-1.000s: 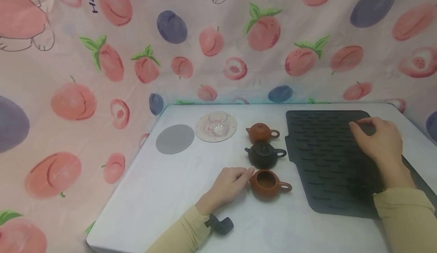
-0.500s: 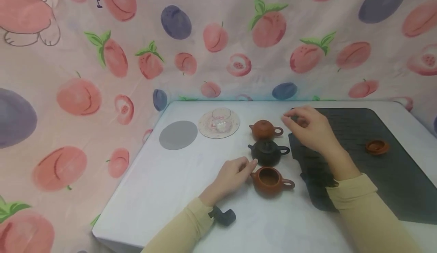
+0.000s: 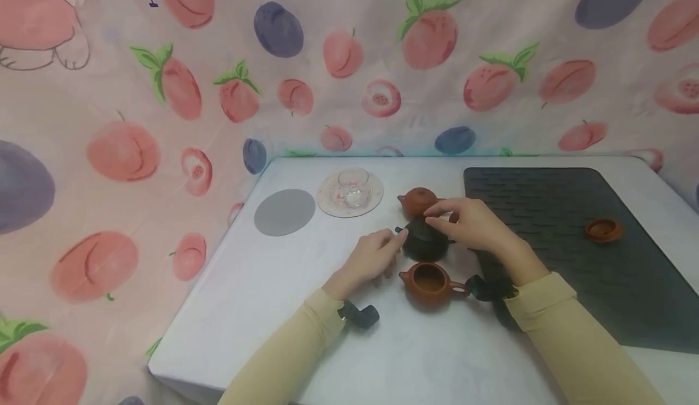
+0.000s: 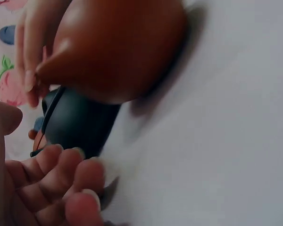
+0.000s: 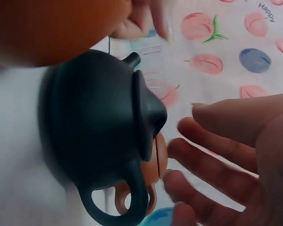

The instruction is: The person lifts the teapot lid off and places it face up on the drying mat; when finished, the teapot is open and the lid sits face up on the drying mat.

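Three small teapots stand in a row on the white table: a lidded reddish-brown one [image 3: 415, 200] at the back, a lidded black one [image 3: 422, 246] in the middle, and a lidless brown one [image 3: 427, 299] in front. My right hand [image 3: 476, 226] hovers by the black teapot's lid. In the right wrist view, its thumb and fingers [image 5: 212, 169] are spread apart, clear of the lid knob [image 5: 155, 113]. My left hand [image 3: 368, 256] is beside the black teapot's spout. Its fingers [image 4: 56, 172] are loosely bent and hold nothing; whether they touch the spout, I cannot tell.
A dark ridged mat [image 3: 551, 289] covers the right side, with a brown teapot lid [image 3: 603, 230] lying on it. At the back left are a clear glass cup [image 3: 354, 187] on a patterned round coaster [image 3: 327, 201] and a grey disc [image 3: 284, 212].
My right hand has come leftward from the mat to the black teapot, leaving the brown lid behind there. My left hand has shifted from the front teapot's spout toward the black teapot.
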`<state>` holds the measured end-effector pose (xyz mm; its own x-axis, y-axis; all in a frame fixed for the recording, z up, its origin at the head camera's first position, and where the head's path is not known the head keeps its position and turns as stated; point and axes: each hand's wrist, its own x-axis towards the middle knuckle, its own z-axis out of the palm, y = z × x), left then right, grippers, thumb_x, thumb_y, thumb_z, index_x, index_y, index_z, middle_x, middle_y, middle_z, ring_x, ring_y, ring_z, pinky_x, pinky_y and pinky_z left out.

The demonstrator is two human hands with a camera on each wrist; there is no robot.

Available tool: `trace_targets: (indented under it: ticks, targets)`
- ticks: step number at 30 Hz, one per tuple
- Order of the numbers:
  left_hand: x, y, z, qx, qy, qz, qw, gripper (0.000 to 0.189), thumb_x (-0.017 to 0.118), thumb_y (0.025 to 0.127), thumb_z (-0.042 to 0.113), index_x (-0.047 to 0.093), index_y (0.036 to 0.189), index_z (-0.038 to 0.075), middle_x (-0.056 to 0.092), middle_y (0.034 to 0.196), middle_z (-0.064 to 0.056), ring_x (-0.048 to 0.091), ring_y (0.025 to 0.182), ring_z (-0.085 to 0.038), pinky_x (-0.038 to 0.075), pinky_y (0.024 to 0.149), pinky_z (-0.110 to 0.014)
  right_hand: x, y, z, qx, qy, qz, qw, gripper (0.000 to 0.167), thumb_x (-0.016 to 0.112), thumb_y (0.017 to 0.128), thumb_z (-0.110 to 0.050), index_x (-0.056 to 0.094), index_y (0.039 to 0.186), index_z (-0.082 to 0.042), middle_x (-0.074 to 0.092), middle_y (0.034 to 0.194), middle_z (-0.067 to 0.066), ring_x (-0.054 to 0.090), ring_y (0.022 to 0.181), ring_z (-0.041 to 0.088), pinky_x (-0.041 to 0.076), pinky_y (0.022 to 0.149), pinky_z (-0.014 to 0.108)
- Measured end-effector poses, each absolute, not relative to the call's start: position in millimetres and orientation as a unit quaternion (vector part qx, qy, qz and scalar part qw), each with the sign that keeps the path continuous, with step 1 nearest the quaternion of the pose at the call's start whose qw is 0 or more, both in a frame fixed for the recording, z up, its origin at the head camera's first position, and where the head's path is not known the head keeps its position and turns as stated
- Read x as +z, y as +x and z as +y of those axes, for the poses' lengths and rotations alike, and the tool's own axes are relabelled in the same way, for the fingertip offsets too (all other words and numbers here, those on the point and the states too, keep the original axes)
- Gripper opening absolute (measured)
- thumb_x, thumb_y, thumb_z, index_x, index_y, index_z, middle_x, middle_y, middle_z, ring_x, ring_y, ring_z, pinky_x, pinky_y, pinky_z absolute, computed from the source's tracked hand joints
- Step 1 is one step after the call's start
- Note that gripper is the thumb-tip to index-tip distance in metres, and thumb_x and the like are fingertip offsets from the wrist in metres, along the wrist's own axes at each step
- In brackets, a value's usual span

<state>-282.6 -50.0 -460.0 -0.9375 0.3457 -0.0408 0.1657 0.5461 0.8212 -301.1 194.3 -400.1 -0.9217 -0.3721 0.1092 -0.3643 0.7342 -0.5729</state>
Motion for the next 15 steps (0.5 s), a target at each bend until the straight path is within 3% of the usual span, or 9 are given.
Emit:
trace_targets:
  ticks: [4, 9, 15]
  targets:
    - [-465, -294, -45, 0.467, 0.114, 0.87, 0.115, 0.06, 0.038, 0.104, 0.066, 0.061, 0.091, 0.012, 0.065, 0.067, -0.004, 0.057, 0.043, -0.023, 0.045, 0.037, -0.034, -406, -303, 194, -0.291, -0.207, 0.934, 0.02, 0.028, 0.073, 0.097, -0.032, 0.076, 0.12, -0.017, 0.073, 0.109, 0.004, 0.056, 0.076, 0.02, 0.047, 0.059, 0.035]
    - [-468, -296, -44, 0.473, 0.095, 0.872, 0.085, 0.049, 0.036, 0.109, 0.052, 0.059, 0.088, 0.015, 0.064, 0.065, -0.003, 0.056, 0.041, -0.022, 0.042, 0.035, -0.033, -407, -304, 191, -0.281, -0.229, 0.932, 0.007, 0.026, 0.075, 0.095, -0.032, 0.078, 0.117, -0.017, 0.073, 0.113, 0.004, 0.056, 0.075, 0.018, 0.047, 0.064, 0.035]
    - [-470, -300, -38, 0.479, 0.102, 0.869, 0.069, 0.04, 0.038, 0.111, 0.046, 0.057, 0.09, 0.018, 0.063, 0.064, -0.002, 0.057, 0.041, -0.022, 0.041, 0.034, -0.032, -404, -306, 192, -0.26, -0.238, 0.936, -0.008, 0.022, 0.079, 0.093, -0.028, 0.079, 0.111, -0.015, 0.074, 0.099, -0.002, 0.054, 0.067, 0.015, 0.047, 0.06, 0.034]
